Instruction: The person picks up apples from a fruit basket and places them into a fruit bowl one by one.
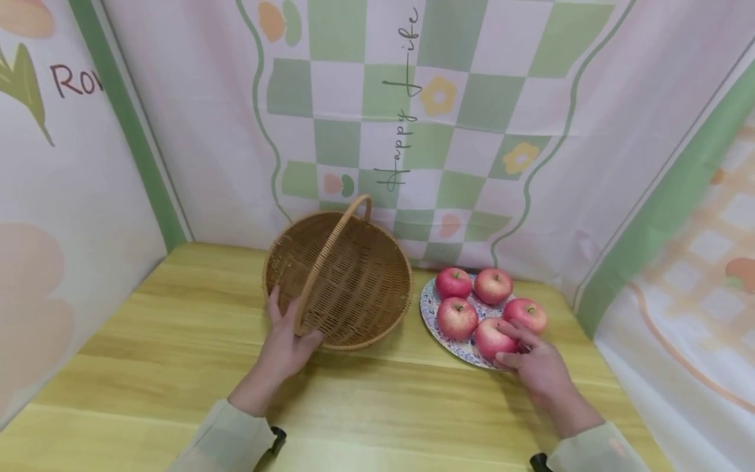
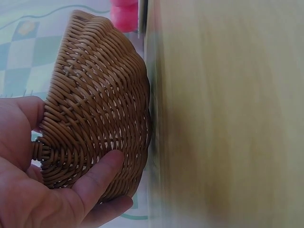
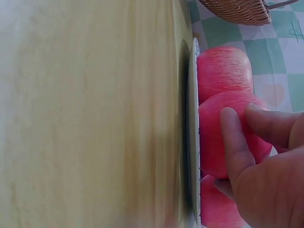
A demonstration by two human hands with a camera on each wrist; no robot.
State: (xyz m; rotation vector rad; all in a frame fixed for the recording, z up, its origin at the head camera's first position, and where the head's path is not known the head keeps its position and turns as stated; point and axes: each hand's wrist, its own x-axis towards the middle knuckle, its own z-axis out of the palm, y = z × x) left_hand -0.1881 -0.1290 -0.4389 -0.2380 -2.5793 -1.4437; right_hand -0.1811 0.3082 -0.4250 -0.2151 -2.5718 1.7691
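A brown wicker basket point(image 1: 366, 288) with an arched handle point(image 1: 331, 246) stands at the back of the table, its open top facing me. My left hand point(image 1: 286, 347) grips its near-left rim where the handle joins; in the left wrist view, fingers lie against the woven outside point(image 2: 99, 90). To the right, a blue-patterned plate point(image 1: 433, 326) holds several red apples. On the nearest apple point(image 1: 488, 337), my right hand point(image 1: 544, 372) has its thumb and fingers round the right side. That apple point(image 3: 213, 137) still sits among the others in the right wrist view.
The wooden table point(image 1: 377, 413) reaches back to a printed green-and-white checked cloth point(image 1: 436, 144). Cloth walls also rise at the left point(image 1: 77, 196) and right point(image 1: 678, 314). Another apple point(image 1: 525, 316) sits close beside the right fingers.
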